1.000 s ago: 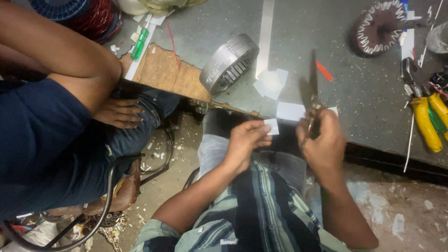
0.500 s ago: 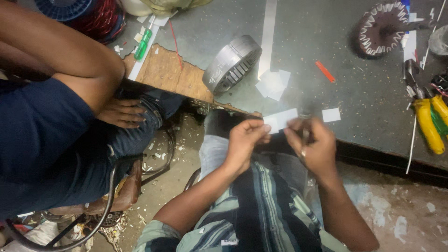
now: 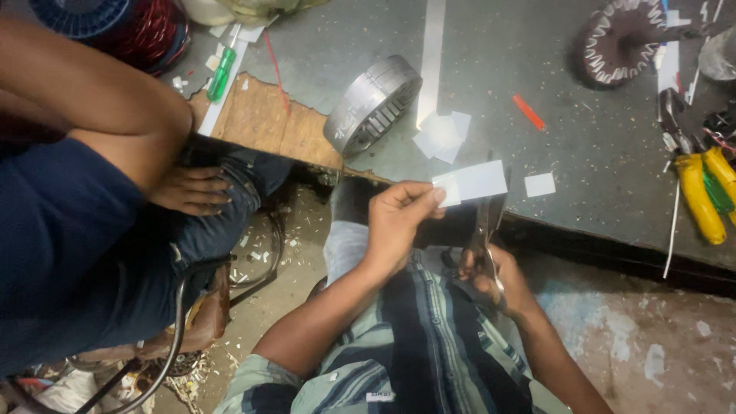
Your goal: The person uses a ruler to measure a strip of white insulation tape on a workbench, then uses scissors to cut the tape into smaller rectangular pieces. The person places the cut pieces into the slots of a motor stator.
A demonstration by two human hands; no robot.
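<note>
My left hand (image 3: pixel 399 218) pinches a white paper strip (image 3: pixel 471 182) by its left end and holds it level over the edge of the grey table (image 3: pixel 583 153). My right hand (image 3: pixel 498 280) grips the handles of a pair of scissors (image 3: pixel 483 222), whose blades point up and meet the strip's lower edge. A small cut white piece (image 3: pixel 539 184) lies on the table just right of the strip. A little pile of cut white pieces (image 3: pixel 442 136) rests behind it.
A grey metal stator ring (image 3: pixel 372 103) stands on the table beside a broken wooden patch (image 3: pixel 261 123). Yellow-handled pliers (image 3: pixel 694 188), a wound coil (image 3: pixel 621 38), a red marker (image 3: pixel 529 112) and a green screwdriver (image 3: pixel 221 73) lie around. Another person's arm (image 3: pixel 100 92) and hand (image 3: pixel 192 190) sit at the left.
My right hand dropped from beside the strip down toward my lap, with the scissors now upright under the strip. The strip moved slightly right with my left hand.
</note>
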